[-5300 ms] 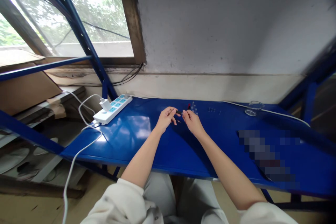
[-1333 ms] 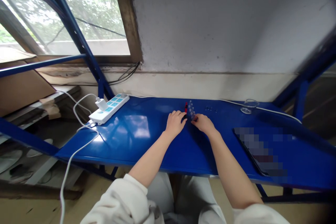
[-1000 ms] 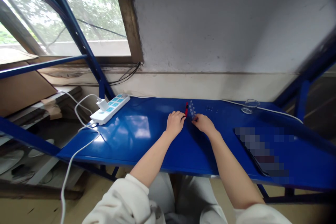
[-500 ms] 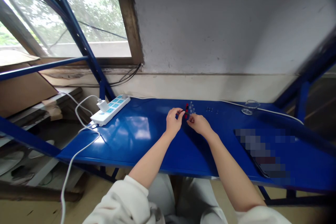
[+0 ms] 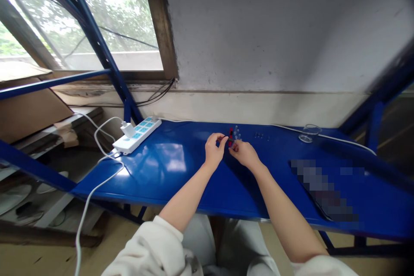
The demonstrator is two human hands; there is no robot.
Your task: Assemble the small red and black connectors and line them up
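White power strip point(image 5: 138, 135) left of centre on the blue counter point(image 5: 168, 168), left hand point(image 5: 213, 152) mid-frame, grip pinching a small black piece point(image 5: 223, 138), clear tubes point(image 5: 237, 131) just behind, right hand point(image 5: 245, 154) alongside, its grip bunched, contents impossible to tell, glass dish point(image 5: 308, 134) at right.

You get bright daylight from the window point(image 5: 80, 17) at far left, glaring off the glossy worktop point(image 5: 168, 164); edges bend and darken, and a pixelated patch point(image 5: 326, 189) hides the near right.
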